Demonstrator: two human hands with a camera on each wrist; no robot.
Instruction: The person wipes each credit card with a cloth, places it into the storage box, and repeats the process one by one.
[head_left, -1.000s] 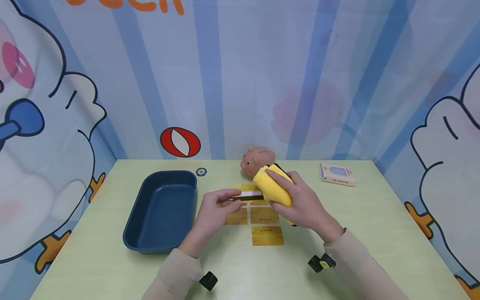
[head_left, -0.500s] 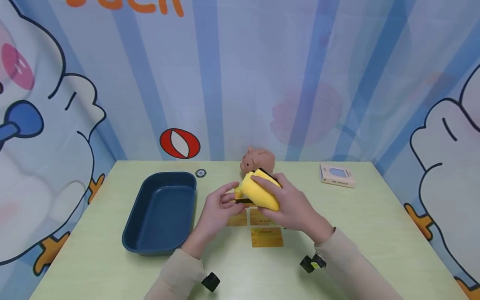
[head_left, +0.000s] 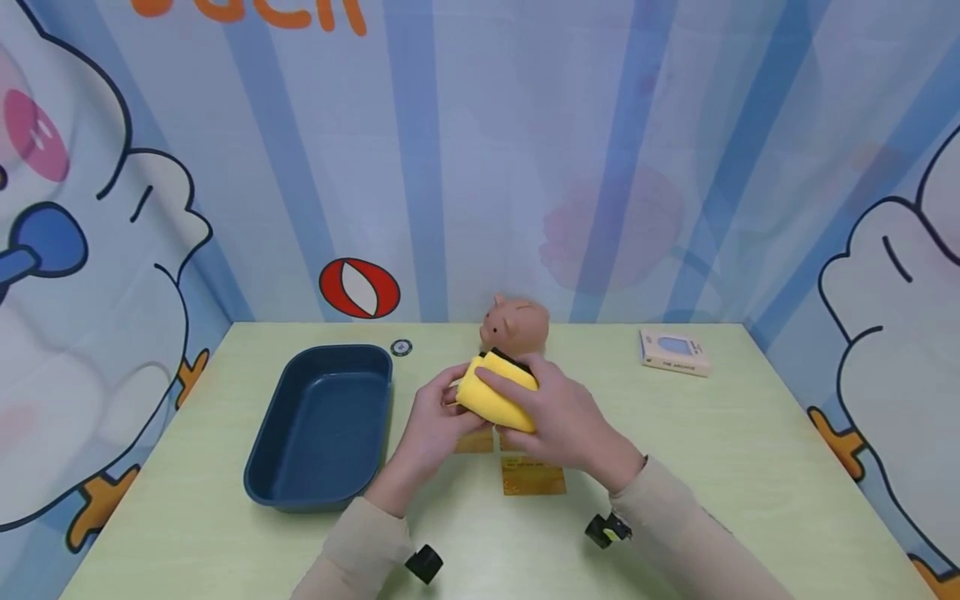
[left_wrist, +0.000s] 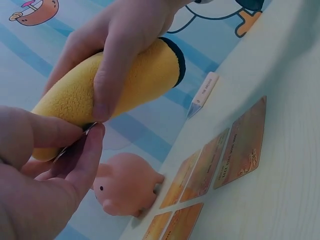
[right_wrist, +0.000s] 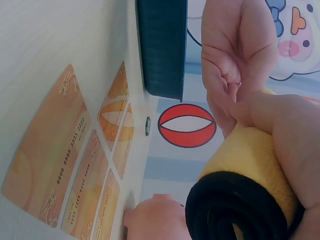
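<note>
My right hand (head_left: pixel 566 417) grips a rolled yellow cloth (head_left: pixel 495 398) with a black edge, held above the table. Its near end covers most of a bank card (left_wrist: pixel 72 156), which the thumb and fingers of my left hand (head_left: pixel 431 423) pinch. In the left wrist view the cloth lies over the card, with the right thumb right at the card's edge. Below the hands, several gold bank cards (right_wrist: pixel 55 160) lie in rows on the table. The head view has one card (head_left: pixel 534 476) in front, with others partly hidden behind the hands.
A dark blue tray (head_left: pixel 318 425) stands left of my hands. Behind them sits a pink piggy bank (head_left: pixel 516 327). A small round chip (head_left: pixel 401 347) lies near the tray's back corner, and a pale box (head_left: pixel 675 352) rests at the back right.
The right hand has moved left with the yellow cloth, along the card toward the left fingers. The card's visible strip has gone under the cloth. The left hand stays nearly in place.
</note>
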